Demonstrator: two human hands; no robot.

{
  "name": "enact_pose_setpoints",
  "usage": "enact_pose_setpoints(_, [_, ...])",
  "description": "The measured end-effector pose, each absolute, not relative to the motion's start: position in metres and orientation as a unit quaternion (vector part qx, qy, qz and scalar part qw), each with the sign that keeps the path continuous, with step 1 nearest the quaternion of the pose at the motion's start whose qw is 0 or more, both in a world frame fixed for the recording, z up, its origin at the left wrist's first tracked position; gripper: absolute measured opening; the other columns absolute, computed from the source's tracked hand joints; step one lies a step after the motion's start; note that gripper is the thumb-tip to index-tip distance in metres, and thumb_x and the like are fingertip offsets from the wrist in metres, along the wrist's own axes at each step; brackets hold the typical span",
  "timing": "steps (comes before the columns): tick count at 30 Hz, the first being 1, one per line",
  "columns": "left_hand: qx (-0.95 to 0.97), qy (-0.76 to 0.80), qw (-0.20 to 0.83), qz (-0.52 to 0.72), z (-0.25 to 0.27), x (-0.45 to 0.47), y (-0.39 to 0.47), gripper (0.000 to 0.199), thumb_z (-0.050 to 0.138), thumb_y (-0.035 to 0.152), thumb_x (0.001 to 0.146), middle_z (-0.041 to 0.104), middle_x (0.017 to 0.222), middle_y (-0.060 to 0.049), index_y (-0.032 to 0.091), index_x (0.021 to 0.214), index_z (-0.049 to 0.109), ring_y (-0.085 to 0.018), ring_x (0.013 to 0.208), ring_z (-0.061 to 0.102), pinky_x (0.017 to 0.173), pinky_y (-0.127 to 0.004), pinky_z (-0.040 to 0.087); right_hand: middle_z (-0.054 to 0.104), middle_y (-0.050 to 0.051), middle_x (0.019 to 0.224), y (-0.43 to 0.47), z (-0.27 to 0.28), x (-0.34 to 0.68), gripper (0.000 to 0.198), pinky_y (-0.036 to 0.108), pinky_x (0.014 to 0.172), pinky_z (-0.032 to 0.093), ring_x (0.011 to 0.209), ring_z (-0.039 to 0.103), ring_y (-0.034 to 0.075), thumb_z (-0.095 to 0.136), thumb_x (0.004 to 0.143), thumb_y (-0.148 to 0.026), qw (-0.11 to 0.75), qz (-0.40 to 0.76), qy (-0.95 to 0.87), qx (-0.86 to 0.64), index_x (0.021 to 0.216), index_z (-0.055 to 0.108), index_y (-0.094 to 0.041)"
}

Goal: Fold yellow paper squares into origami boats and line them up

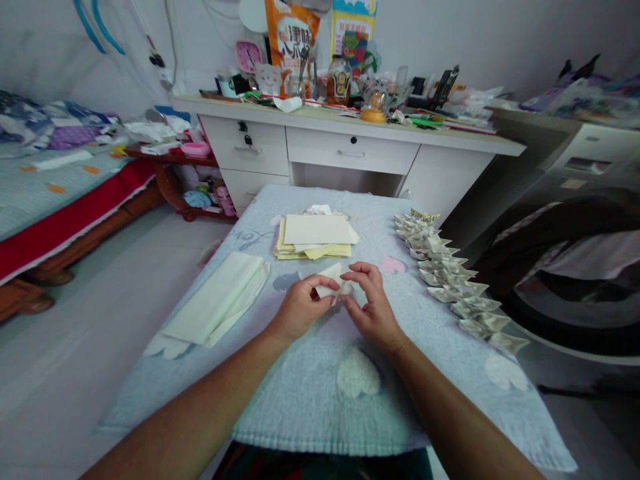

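Head view, taken as a clock face centred on the small folded off-white paper piece [333, 271], with 12 at the table's far edge: the piece sits between the fingertips, over the light-blue patterned cloth [300, 400] covering the table. Fingers hide part of it; the visible portion appears to have its long axis running from 8 to 2 o'clock, with the upper corner pointing toward 2.

The left hand [301, 305], at 8 o'clock, pinches the paper between thumb and fingers. The right hand [374, 305], at 4, has thumb and fingertips at the paper's right end; how firmly they grip cannot be told. The two hands are near each other, fingertips almost meeting.

At 12 lies a stack of rectangular cream and yellow paper sheets [320, 229], its long side running 9 to 3. At 9 lies a folded, long pale-green paper bundle [215, 300], its axis pointing toward 1. From 2 to 4 stretches a row of pointed grey-white folded paper pieces [450, 275], many tips facing 3.
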State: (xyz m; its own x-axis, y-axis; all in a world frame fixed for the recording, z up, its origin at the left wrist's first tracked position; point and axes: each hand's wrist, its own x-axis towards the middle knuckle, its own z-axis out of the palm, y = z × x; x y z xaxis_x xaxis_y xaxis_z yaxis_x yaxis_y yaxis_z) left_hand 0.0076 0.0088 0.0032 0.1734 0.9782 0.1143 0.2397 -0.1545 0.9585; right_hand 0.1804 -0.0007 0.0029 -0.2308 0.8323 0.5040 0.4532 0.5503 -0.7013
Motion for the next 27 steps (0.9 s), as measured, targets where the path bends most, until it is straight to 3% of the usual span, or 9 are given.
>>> enact_pose_setpoints(4, [0.598,0.464,0.477,0.447,-0.002,0.005,0.011,0.022,0.069,0.031,0.074,0.061,0.065,0.002,0.016,0.089,0.069,-0.009,0.052,0.046,0.050,-0.021,0.034,0.050,0.008,0.116,0.004,-0.002,0.181,0.043,0.034,0.076,0.049,0.101,0.052,0.021,0.061,0.082,-0.031,0.495,0.355,-0.660,-0.440,0.122,0.046,-0.026])
enact_pose_setpoints(9, [0.572,0.416,0.547,0.448,-0.004,0.006,0.012,0.026,0.070,0.035,0.074,0.065,0.072,-0.001,0.015,0.090,0.066,-0.013,0.063,0.057,0.059,-0.023,0.042,0.058,-0.003,0.082,0.008,-0.010,0.177,0.054,0.023,0.052,0.041,0.060,0.051,0.011,0.070,0.076,-0.036,0.450,0.604,-0.530,-0.390,0.120,0.039,-0.028])
enact_pose_setpoints(19, [0.533,0.345,0.625,0.455,0.000,0.009,0.005,0.036,0.066,0.017,0.071,0.069,0.098,-0.005,0.017,0.106,0.058,-0.018,0.092,0.064,0.081,-0.028,0.048,0.055,-0.006,0.075,0.010,-0.015,0.175,0.059,0.019,0.046,0.037,0.053,0.046,0.008,0.075,0.072,-0.033,0.459,0.621,-0.526,-0.357,0.119,0.039,-0.027])
enact_pose_setpoints(27, [0.532,0.388,0.595,0.461,-0.006,0.012,0.009,0.037,0.063,0.017,0.076,0.068,0.092,-0.004,0.016,0.113,0.057,-0.015,0.080,0.062,0.068,-0.024,0.048,0.057,-0.004,0.080,0.009,-0.012,0.172,0.057,0.019,0.047,0.040,0.056,0.050,0.008,0.074,0.072,-0.033,0.470,0.620,-0.521,-0.350,0.119,0.041,-0.025])
